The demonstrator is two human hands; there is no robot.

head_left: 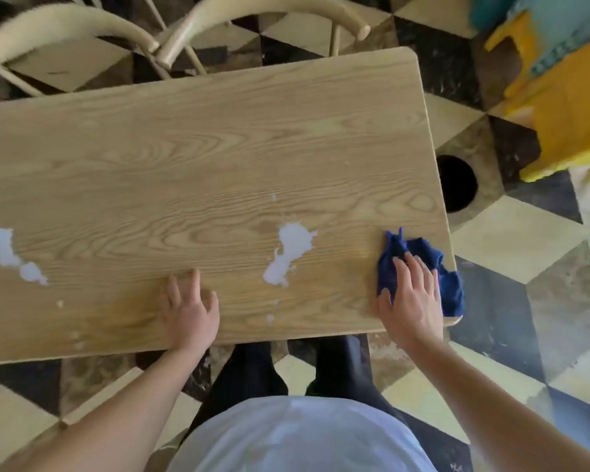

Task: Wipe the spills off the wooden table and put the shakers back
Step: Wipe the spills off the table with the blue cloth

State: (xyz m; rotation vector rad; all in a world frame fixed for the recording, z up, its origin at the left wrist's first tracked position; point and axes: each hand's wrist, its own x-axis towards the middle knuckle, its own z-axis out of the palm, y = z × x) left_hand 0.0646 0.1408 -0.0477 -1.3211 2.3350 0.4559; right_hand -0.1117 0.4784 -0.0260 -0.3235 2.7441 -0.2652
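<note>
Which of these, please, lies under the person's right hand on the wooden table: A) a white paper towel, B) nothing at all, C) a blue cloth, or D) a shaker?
C: the right hand rests with spread fingers on a crumpled blue cloth near the table's right edge, apart from the white spill.

The wooden table (201, 137) runs off the left edge, slicing the white spill (4, 252) there. The right hand (413, 301) covers part of the blue cloth (419, 250). Both chairs (218, 18) blur, cropped up top.
</note>
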